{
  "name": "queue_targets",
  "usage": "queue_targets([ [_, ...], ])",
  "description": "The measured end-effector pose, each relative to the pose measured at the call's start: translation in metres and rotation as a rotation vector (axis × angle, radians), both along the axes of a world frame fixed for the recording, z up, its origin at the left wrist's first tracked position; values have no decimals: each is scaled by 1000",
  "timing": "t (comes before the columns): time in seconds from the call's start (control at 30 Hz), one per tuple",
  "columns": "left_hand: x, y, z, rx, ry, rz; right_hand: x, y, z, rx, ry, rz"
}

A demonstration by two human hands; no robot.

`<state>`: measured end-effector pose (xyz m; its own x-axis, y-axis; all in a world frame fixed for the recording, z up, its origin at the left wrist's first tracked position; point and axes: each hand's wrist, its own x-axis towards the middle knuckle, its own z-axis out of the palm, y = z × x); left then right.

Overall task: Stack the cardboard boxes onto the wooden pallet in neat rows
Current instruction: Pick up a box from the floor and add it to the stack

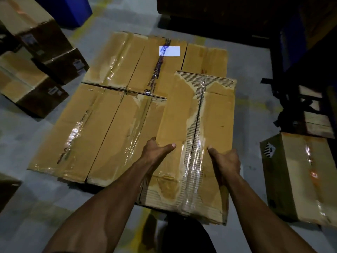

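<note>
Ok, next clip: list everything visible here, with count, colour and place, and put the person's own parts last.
held box: one, tan, torn top with clear tape, at the stack's near right, gripped on its near end
stacked boxes: at least five tops visible, tan, taped, packed side by side in the middle; what they rest on is hidden
white label: one, on a far stacked box
loose boxes, left: about three, brown, on the floor at far left
loose box, right: one, tan, taped, on the floor at right
floor: grey concrete, faint yellow marks
left hand: grips the held box
right hand: grips the held box
</note>
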<state>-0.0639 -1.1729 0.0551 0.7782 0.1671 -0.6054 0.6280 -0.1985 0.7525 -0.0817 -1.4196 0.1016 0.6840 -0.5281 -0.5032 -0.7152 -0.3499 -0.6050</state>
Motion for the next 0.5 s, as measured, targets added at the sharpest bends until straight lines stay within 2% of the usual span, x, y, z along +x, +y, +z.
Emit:
queue_targets([
  [0.23, -3, -10, 25, 30, -45, -1, -3, -3, -4, -28, -1, -4],
  [0.5, 3, -9, 22, 76, -35, -53, 1, 0, -7, 6, 27, 9],
])
